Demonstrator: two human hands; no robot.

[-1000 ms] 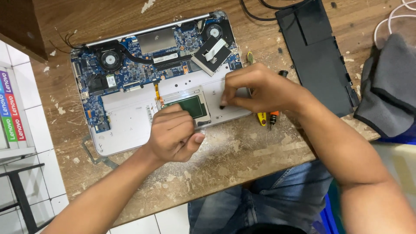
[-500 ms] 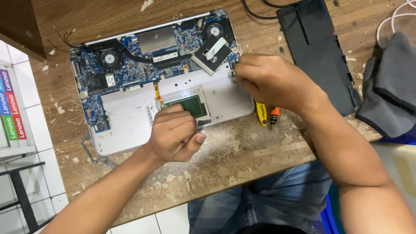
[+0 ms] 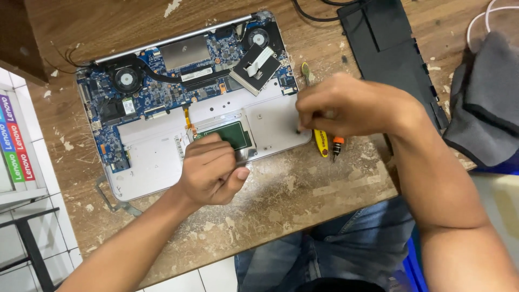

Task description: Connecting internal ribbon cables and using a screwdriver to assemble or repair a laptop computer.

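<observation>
Head view: your left hand [image 3: 211,173] rests curled on the open laptop [image 3: 162,146] by the trackpad board [image 3: 230,133]. Your right hand [image 3: 351,105] is pinched shut at its right edge, possibly on a small screw.

At your far left, 1 tall sticker strip [image 3: 15,139] stands on the white tiled wall, banded blue, red and green with white lettering.

The left hand [image 3: 211,170] is curled into a loose fist, knuckles up, forearm running down-left. The right hand [image 3: 351,105] is bunched, fingertips pinched together, its forearm bent sharply at the wrist.
</observation>
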